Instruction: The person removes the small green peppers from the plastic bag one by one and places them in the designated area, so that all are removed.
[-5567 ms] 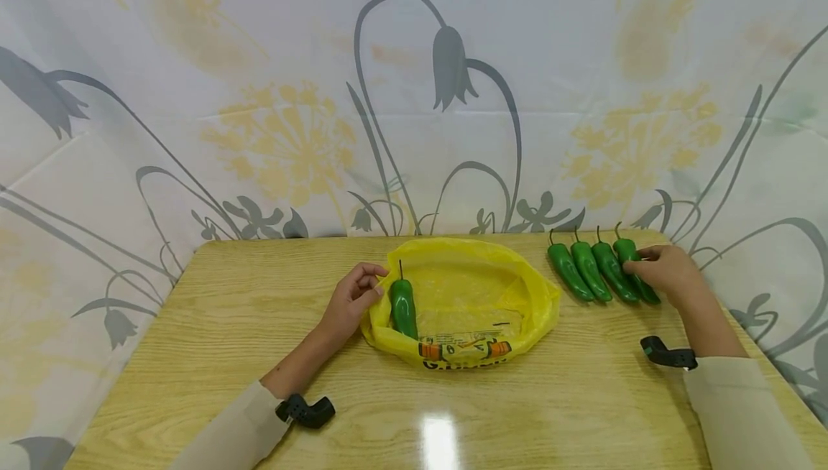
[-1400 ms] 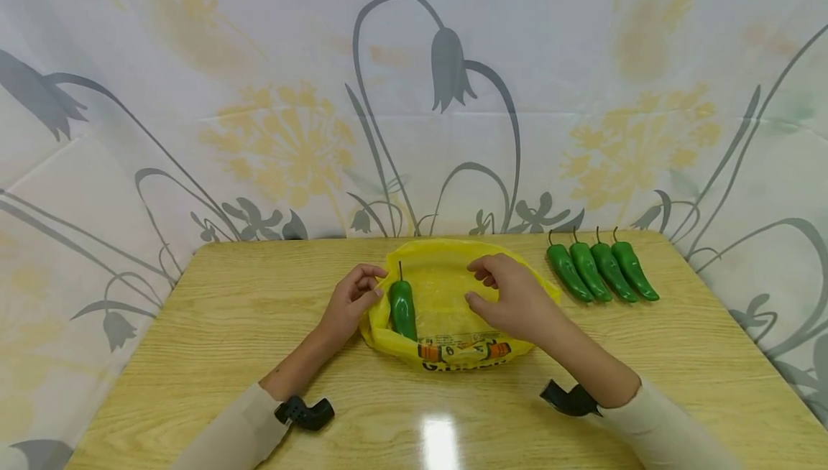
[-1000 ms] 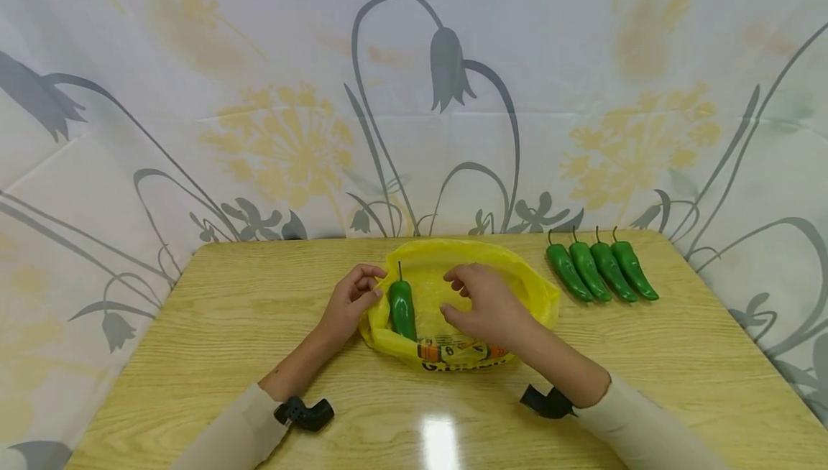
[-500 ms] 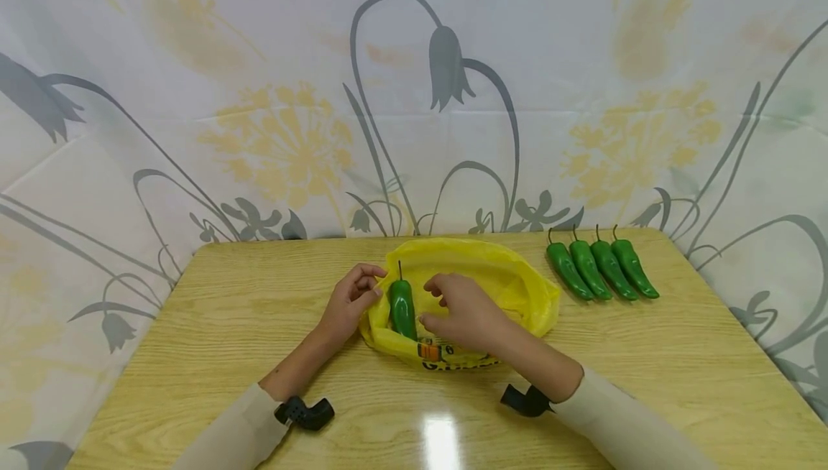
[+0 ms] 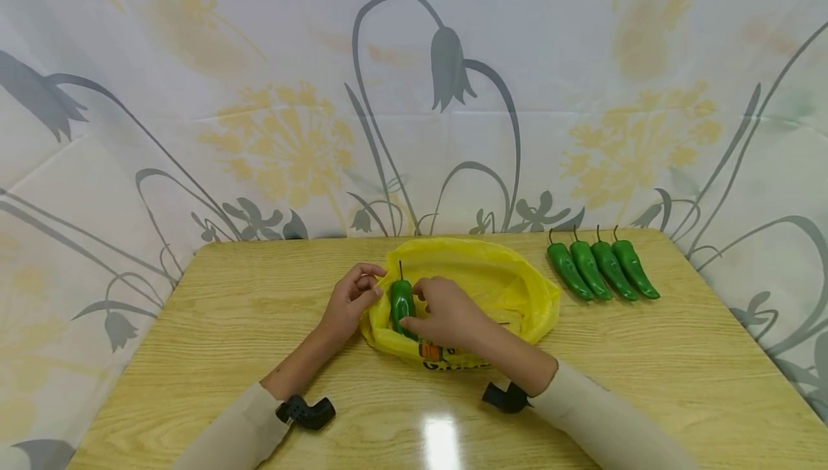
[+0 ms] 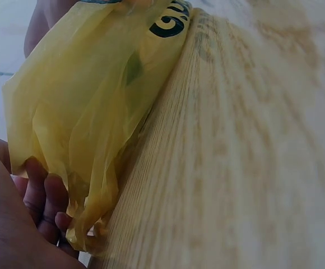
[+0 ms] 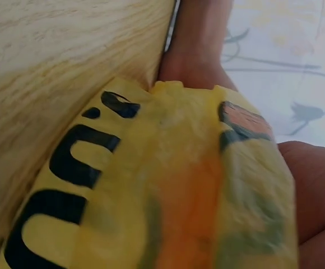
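A yellow plastic bag point(image 5: 468, 249) lies on the table with its mouth spread, and inside its left end is one green chili pepper point(image 5: 399, 297), stem toward the back. My left hand point(image 5: 346, 306) holds the bag's left rim; in the left wrist view its curled fingers point(image 6: 55, 193) are at the crumpled plastic. My right hand point(image 5: 449, 315) reaches into the bag from the right, thumb over the pepper and fingers by its right side, with a gap between them. In the right wrist view the bag's front point(image 7: 190, 185) hides the fingertips.
Several more green chili peppers point(image 5: 595, 270) lie side by side at the back right of the wooden table point(image 5: 259, 297), stems toward the back. A flower-patterned cloth point(image 5: 291, 132) hangs behind the table. Black wrist cameras sit on both forearms.
My right hand has left the row of peppers at the right, empty, and moved left into the bag up to the single pepper. The left hand stays at the bag's rim.
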`<state>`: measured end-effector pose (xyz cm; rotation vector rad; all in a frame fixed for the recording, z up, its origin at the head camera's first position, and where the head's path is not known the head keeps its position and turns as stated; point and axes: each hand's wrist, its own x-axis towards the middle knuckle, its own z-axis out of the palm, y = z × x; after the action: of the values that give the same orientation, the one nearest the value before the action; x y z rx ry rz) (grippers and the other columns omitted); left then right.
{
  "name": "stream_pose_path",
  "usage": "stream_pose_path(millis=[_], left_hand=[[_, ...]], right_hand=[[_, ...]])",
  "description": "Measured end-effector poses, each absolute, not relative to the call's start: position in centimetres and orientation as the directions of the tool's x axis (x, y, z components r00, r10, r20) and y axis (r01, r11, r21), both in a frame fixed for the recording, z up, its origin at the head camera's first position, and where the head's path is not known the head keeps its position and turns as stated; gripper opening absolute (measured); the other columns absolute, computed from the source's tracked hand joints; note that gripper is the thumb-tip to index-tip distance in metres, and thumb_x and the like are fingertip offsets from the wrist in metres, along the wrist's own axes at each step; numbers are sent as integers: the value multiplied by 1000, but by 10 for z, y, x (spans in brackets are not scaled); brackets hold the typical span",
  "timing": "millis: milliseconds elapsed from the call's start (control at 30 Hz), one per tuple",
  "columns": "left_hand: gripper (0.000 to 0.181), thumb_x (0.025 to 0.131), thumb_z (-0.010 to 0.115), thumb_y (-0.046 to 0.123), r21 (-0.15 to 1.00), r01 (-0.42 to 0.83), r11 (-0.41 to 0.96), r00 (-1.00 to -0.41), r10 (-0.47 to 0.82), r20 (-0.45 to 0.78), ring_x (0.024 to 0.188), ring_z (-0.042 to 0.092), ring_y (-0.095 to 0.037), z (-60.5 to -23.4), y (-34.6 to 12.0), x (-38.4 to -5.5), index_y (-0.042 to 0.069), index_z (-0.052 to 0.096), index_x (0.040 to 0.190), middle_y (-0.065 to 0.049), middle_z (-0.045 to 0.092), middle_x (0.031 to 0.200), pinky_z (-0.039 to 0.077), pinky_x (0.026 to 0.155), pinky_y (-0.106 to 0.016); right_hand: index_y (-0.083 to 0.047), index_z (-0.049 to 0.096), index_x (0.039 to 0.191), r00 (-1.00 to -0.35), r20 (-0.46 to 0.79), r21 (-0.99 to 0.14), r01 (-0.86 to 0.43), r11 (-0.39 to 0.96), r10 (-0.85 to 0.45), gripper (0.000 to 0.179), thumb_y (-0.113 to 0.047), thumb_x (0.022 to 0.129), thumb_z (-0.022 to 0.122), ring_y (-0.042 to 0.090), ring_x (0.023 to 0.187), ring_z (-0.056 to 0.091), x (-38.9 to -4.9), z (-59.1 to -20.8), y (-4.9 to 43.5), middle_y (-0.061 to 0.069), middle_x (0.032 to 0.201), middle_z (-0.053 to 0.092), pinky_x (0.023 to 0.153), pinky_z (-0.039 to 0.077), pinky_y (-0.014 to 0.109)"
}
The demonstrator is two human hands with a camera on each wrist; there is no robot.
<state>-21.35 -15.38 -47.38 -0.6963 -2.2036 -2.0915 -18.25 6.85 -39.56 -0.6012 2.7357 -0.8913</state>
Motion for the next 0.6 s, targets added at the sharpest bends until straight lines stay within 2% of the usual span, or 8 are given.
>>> stream_pose_path(millis=[67,133,267,400,600], left_hand=[[29,104,55,2,944,329,-7,-900,298,317,73,56,-11,-473,-154,-213,-8,55,131,-4,60,85,52,71,-22],[29,104,54,1,945,328,-14,-901,297,317,73,56,-11,-473,-154,-214,-8,55,131,-5,60,85,52,70,-22],[29,103,54,1,944,329,-21,-899,300,320,71,56,-10,-473,-154,-214,-8,55,131,-5,60,84,51,69,-22],[29,103,54,1,941,337,-27,-894,305,329,71,56,-10,-474,-154,-215,-9,55,131,-5,60,84,51,69,-22],[29,104,55,1,942,334,-35,-893,309,328,74,58,-10,-475,-154,-215,-9,55,131,-4,61,85,53,72,-22]], right_hand=[[7,65,133,-895,-62,-586,-325,742,-441,56,-30,95,82,32,108,68,-183,-397,66,19,121,70,91,58,48],[7,66,128,-894,-55,-583,-333,741,-445,54,-31,94,83,27,96,67,-185,-400,65,15,110,70,81,58,42],[7,66,124,-894,-43,-580,-341,740,-446,57,-36,91,85,20,82,57,-187,-408,62,12,102,63,69,52,34],[9,63,129,-901,-39,-571,-334,750,-431,66,-40,90,85,20,86,56,-187,-414,60,16,111,61,71,54,34],[9,62,127,-905,-60,-572,-315,757,-422,61,-33,89,84,20,82,56,-188,-415,61,16,108,59,68,54,33]])
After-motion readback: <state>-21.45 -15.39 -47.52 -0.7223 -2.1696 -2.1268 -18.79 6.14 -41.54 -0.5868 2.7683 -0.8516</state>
